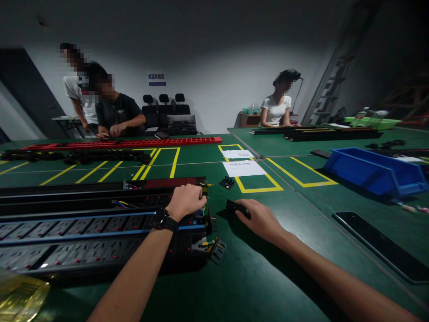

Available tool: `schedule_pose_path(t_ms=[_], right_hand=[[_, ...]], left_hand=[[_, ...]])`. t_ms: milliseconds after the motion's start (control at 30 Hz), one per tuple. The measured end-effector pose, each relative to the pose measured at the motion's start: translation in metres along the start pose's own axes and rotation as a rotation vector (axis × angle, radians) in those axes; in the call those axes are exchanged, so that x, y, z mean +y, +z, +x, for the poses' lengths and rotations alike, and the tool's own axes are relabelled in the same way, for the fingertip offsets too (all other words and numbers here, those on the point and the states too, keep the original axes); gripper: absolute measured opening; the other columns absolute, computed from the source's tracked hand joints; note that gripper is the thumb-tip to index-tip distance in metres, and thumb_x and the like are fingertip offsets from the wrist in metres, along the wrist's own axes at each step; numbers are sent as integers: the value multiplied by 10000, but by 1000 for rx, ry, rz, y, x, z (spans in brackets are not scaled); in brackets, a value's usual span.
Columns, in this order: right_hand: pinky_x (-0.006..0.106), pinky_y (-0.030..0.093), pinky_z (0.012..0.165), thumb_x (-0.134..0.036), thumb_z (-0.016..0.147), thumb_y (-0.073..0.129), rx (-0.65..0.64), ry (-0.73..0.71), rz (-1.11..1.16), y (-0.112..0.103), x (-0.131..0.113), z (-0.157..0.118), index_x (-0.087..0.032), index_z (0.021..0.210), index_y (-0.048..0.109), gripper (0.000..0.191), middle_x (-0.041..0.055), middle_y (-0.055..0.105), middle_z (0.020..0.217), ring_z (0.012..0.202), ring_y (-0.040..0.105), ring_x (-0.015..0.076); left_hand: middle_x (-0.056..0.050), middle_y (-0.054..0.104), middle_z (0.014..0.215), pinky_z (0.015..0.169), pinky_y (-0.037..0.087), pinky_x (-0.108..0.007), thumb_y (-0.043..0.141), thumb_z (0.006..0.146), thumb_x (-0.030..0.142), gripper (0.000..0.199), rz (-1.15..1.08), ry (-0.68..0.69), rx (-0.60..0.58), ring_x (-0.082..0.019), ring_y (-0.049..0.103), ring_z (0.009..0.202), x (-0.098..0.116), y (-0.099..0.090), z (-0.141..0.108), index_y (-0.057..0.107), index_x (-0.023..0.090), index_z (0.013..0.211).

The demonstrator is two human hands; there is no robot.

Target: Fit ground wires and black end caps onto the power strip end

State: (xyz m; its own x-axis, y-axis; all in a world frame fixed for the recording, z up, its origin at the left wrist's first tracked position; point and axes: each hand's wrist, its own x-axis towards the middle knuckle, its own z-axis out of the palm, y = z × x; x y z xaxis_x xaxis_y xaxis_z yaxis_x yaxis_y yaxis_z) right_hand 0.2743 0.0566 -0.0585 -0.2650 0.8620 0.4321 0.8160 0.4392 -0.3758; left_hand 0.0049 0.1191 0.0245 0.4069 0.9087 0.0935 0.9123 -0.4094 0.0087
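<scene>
My left hand, with a black watch on its wrist, is closed over the right ends of several long black socket strips. What its curled fingers hold, if anything, is hidden. To the right, my right hand grips a small black plate between thumb and fingers, just above the green table. Coloured wires and a slotted black end piece stick out from the nearest strip. Another small black bracket lies beyond my hands.
White paper sheets lie on yellow-taped outlines. A blue bin and a dark phone-like slab are at the right. Behind the red slotted rail are two people; another sits at the back right. Yellow film is at the lower left.
</scene>
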Motion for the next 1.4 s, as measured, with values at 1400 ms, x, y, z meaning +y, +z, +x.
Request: schedule_pose_path(t_ms=[1400], right_hand=[[426,548,780,-338,979,529,-48,43,14,-3,-3,0,-253,1192,707,290,111,763,1006,906,722,294]], left_hand=[[-94,789,910,765,531,-402,523,911,332,259,26,-9,55,-324,762,897,7,-2,-4,767,256,951]])
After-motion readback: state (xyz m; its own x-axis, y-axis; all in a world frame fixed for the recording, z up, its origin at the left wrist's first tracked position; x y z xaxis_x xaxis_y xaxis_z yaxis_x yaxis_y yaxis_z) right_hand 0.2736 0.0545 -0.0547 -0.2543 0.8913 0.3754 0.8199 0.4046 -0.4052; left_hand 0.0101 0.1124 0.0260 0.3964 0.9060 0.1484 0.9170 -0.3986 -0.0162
